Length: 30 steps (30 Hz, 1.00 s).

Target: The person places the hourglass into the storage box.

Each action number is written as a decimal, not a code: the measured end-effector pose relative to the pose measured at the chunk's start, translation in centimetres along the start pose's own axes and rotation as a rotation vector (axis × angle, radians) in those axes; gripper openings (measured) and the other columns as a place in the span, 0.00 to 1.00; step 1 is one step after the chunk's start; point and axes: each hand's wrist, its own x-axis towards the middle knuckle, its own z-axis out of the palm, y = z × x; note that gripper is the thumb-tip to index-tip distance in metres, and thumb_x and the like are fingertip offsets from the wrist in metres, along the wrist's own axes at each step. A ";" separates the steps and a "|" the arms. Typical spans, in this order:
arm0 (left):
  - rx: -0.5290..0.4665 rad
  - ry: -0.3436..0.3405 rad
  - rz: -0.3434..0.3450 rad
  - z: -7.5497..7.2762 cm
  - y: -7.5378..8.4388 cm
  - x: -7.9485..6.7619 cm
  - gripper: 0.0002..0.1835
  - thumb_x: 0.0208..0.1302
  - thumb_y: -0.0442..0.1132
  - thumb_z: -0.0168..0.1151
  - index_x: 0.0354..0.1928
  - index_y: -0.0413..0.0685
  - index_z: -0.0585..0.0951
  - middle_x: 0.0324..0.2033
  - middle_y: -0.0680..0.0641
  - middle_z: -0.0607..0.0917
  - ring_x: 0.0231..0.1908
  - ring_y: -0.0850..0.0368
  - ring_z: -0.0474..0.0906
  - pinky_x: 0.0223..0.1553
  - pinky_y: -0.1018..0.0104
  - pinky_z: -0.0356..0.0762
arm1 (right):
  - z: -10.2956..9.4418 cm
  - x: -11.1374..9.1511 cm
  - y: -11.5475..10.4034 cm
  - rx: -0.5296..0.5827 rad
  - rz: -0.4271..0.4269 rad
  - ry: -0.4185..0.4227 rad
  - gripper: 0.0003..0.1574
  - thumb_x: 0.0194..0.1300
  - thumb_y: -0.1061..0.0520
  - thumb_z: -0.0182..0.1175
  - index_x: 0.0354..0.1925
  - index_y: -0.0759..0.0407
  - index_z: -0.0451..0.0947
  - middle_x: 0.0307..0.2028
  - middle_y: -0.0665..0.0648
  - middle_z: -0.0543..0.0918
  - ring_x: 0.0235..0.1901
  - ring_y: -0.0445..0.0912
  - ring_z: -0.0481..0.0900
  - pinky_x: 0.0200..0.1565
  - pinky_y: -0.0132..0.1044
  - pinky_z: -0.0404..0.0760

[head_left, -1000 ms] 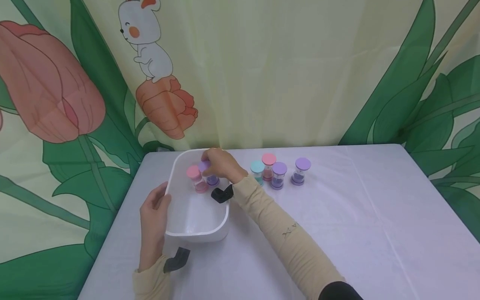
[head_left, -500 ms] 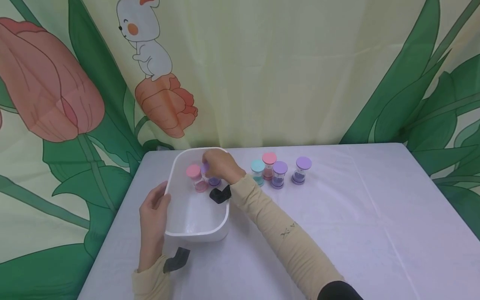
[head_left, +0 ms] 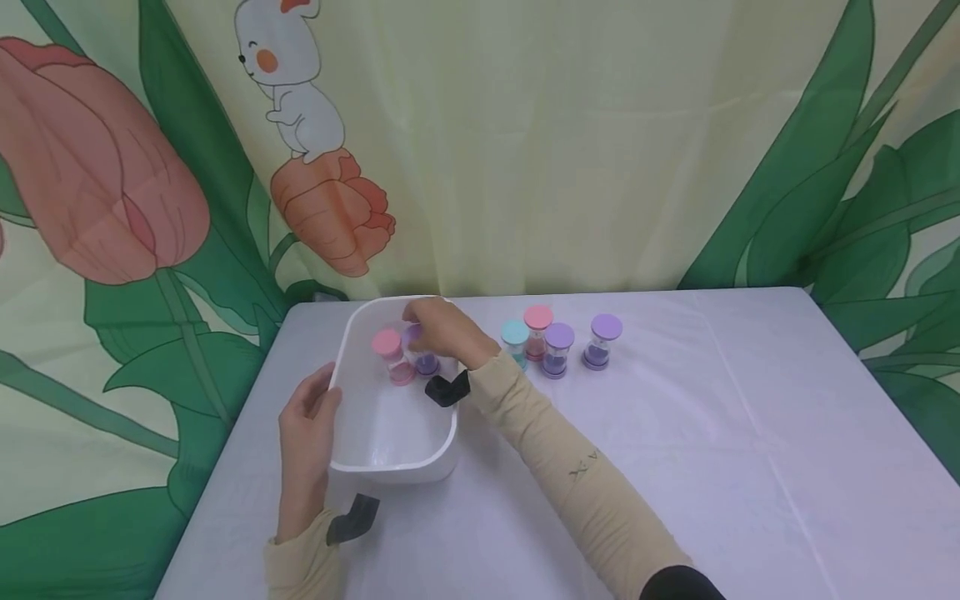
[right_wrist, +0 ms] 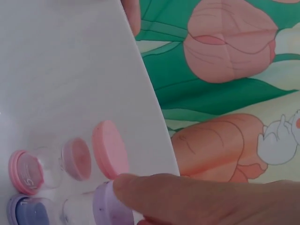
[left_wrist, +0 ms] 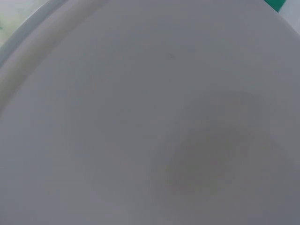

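Inside the white plastic bin (head_left: 393,437), a pink-capped sand timer (head_left: 393,357) and a purple-capped sand timer (head_left: 427,364) stand side by side near the far end. My right hand (head_left: 447,332) reaches over the bin's right rim and pinches the purple timer by its top cap. Up close in the right wrist view, a fingertip (right_wrist: 125,185) lies on that purple cap, right next to the pink cap (right_wrist: 110,150). My left hand (head_left: 309,425) rests against the outside of the bin's left wall. The bin's outer wall (left_wrist: 140,117) fills the left wrist view, which hides that hand.
To the right of the bin, a blue sand timer (head_left: 515,337), a pink one (head_left: 537,333) and a purple one (head_left: 557,350) are grouped. Another purple timer (head_left: 599,343) stands slightly apart. A white cloth (head_left: 675,467) covers the table; a printed curtain (head_left: 525,167) hangs behind.
The purple timer in the bin shifts only slightly beside the pink one, while my right hand's fingers change angle a little on its cap. My left hand and the bin stay in place.
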 end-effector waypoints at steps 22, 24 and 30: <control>-0.010 0.001 -0.016 0.0 -0.1 0.0 0.23 0.74 0.50 0.50 0.69 0.60 0.71 0.65 0.50 0.76 0.59 0.52 0.77 0.42 0.77 0.81 | -1.7 -3.8 1.0 0.260 -0.175 0.173 0.27 0.63 0.56 0.68 0.57 0.66 0.76 0.54 0.63 0.82 0.56 0.53 0.79 0.59 0.40 0.78; -0.010 0.000 -0.014 0.0 -0.1 0.0 0.23 0.74 0.51 0.50 0.69 0.60 0.71 0.65 0.50 0.76 0.59 0.52 0.77 0.42 0.76 0.81 | -1.7 -4.2 1.2 0.290 -0.193 0.192 0.26 0.63 0.57 0.68 0.56 0.67 0.76 0.54 0.64 0.82 0.56 0.55 0.79 0.58 0.42 0.79; -0.003 -0.003 -0.016 0.0 -0.1 0.0 0.24 0.74 0.52 0.49 0.69 0.61 0.71 0.66 0.51 0.75 0.60 0.52 0.77 0.44 0.74 0.82 | -1.6 -5.3 1.9 0.329 -0.210 0.232 0.24 0.62 0.58 0.69 0.54 0.66 0.77 0.52 0.64 0.81 0.54 0.57 0.80 0.57 0.41 0.81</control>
